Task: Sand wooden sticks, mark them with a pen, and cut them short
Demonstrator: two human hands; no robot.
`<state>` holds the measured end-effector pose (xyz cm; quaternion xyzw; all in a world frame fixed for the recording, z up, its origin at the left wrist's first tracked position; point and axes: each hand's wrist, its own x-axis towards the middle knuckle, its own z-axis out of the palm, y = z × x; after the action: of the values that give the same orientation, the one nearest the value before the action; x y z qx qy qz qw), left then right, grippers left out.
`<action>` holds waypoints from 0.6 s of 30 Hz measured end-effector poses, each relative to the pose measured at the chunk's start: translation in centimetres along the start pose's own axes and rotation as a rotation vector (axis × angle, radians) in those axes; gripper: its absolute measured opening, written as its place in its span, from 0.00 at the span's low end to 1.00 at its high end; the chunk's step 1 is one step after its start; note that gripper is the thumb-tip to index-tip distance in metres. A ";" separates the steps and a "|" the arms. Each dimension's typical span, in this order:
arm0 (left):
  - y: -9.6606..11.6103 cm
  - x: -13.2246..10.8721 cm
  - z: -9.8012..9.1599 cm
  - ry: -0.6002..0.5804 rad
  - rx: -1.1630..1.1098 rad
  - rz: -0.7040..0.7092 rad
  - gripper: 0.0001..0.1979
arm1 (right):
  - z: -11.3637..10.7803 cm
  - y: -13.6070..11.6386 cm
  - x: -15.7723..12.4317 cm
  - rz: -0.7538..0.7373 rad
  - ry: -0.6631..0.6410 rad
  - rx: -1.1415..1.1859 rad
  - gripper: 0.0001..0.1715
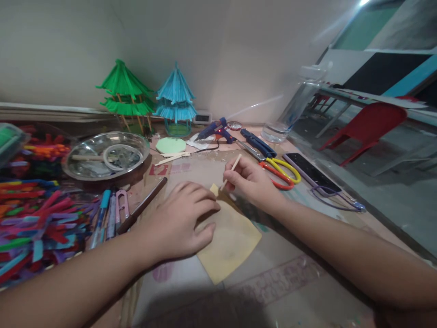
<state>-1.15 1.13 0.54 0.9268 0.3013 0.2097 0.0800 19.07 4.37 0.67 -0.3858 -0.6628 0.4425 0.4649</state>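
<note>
Your thin pale stick (235, 166) sits at the far corner of the yellow sheet (230, 246), pinched between the thumb and fingers of your right hand (251, 182). Its long axis slants: the lower end is right beside that corner, the upper end tips away from you and to the right. Whether the lower end touches the sheet, you can't tell from here.

Your left hand (184, 218) lies palm down over the sheet's left side, fingers loosely spread and gripping nothing that shows, their tips near the same corner. Both hands are close to it, but your right is the one with the stick.

The sheet lies like a diamond, one corner toward you, one to the right; its left corner is hidden under your left hand. The printed covering (290, 282) stretches widest on the sheet's near and right sides — the easier room for moving, I'd judge. Beyond its far corner lies the glue gun (215, 130); past its right side, the scissors (283, 187) and phone (312, 173), then the table's edge. Left of it — the brown rod (143, 205) and metal tray (70, 168).
</note>
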 end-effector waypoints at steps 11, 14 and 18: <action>-0.8 0.1 -0.2 -0.002 0.262 -0.199 0.13 | -2.0 -2.7 0.5 -0.173 -0.016 -0.225 0.24; -0.3 -0.1 -0.3 -0.041 0.253 -0.205 0.14 | -2.4 -5.2 0.2 -0.262 0.014 -0.225 0.24; -0.1 -0.4 -0.2 0.005 0.179 -0.143 0.13 | -2.3 -6.4 0.0 -0.271 -0.015 -0.256 0.22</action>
<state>-1.60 1.02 0.54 0.9058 0.3842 0.1781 0.0106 20.64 2.89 7.09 -0.3457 -0.7630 0.2907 0.4624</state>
